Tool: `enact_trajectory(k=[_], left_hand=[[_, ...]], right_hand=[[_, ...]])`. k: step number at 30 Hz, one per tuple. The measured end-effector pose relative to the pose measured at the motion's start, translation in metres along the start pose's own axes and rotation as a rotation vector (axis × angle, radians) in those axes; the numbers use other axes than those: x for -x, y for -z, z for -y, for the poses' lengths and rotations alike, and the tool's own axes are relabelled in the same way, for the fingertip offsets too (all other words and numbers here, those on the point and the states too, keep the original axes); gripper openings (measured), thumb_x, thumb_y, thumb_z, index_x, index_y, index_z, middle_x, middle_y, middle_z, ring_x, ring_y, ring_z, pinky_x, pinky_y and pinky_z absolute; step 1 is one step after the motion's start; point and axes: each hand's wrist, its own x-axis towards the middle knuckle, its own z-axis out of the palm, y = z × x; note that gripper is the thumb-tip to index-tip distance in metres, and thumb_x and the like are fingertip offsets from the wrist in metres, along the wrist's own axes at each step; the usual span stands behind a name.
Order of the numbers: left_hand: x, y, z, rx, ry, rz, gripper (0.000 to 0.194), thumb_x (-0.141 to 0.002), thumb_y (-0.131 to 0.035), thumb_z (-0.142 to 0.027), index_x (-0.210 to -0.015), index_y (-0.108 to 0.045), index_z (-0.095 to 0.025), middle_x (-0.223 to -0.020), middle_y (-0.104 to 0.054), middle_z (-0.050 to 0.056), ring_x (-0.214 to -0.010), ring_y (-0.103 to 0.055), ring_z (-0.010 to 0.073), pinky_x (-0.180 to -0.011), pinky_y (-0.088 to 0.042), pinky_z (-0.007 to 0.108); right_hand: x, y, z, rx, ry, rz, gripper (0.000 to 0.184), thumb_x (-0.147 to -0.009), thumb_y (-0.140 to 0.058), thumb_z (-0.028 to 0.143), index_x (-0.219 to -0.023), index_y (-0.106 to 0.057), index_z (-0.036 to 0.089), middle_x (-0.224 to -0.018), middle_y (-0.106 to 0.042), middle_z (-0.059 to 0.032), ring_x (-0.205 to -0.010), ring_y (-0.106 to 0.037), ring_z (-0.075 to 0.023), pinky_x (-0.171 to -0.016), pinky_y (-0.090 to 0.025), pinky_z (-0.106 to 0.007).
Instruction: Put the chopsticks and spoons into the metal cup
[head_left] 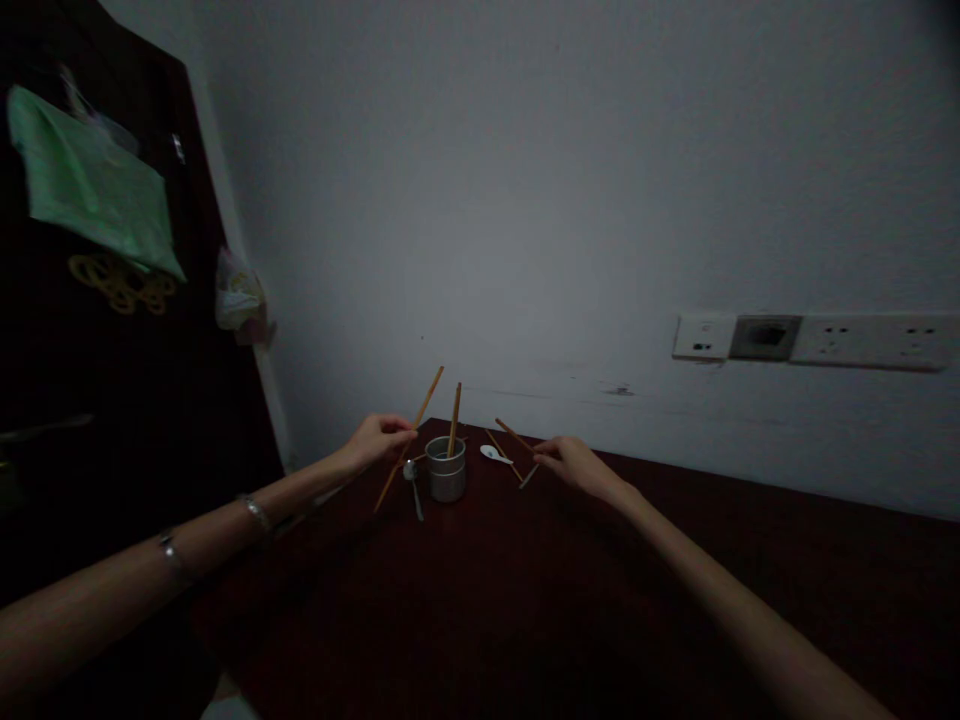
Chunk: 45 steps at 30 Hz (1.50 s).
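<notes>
Between my hands a round metal utensil holder stands upright on the dark red table, with chopsticks leaning in it. My left hand is closed on a wooden chopstick, held slanted just left of the holder. To the right, my right hand pinches another chopstick near its lower end. A metal spoon lies left of the holder. A white soup spoon rests to its right, beside a loose chopstick and a short pale utensil that I cannot identify.
A pale wall rises right behind the table, with sockets and switches at the right. At the left is a dark door with a green cloth bag hanging on it. A plastic bag hangs near the corner.
</notes>
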Motion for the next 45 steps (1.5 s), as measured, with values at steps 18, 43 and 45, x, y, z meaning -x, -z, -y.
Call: enact_trajectory(k=[18,43,45], left_hand=[[0.029,0.024,0.137,-0.577,0.389,0.213,0.004,-0.052,-0.055,-0.018,-0.055,-0.053,-0.016,-0.046,-0.052,-0.001,-0.043,-0.053,0.0156,-0.041,-0.041,0.024],[0.016,0.02,0.128,-0.727,0.388,0.489,0.023,-0.06,-0.051,-0.022,-0.082,-0.049,-0.015,-0.056,-0.058,0.002,-0.04,-0.054,0.0162,-0.035,-0.041,0.023],[0.004,0.025,0.113,-0.662,0.412,0.543,0.021,-0.064,-0.051,-0.026,-0.081,-0.052,-0.015,-0.052,-0.058,0.002,-0.041,-0.055,0.0169,-0.037,-0.041,0.023]], right_hand=[[-0.024,-0.095,-0.018,0.568,0.039,0.252,0.027,-0.087,-0.043,0.024,-0.096,-0.067,0.019,-0.105,-0.06,-0.0134,-0.094,-0.06,-0.0237,-0.07,-0.047,-0.029],[-0.029,-0.114,-0.019,0.418,0.095,0.172,0.028,-0.088,-0.042,0.029,-0.094,-0.066,0.017,-0.103,-0.06,-0.0109,-0.098,-0.056,-0.0198,-0.079,-0.044,-0.026],[-0.029,-0.111,-0.022,0.364,0.11,0.142,0.027,-0.087,-0.043,0.03,-0.096,-0.066,0.018,-0.103,-0.06,-0.01,-0.1,-0.055,-0.0193,-0.081,-0.043,-0.026]])
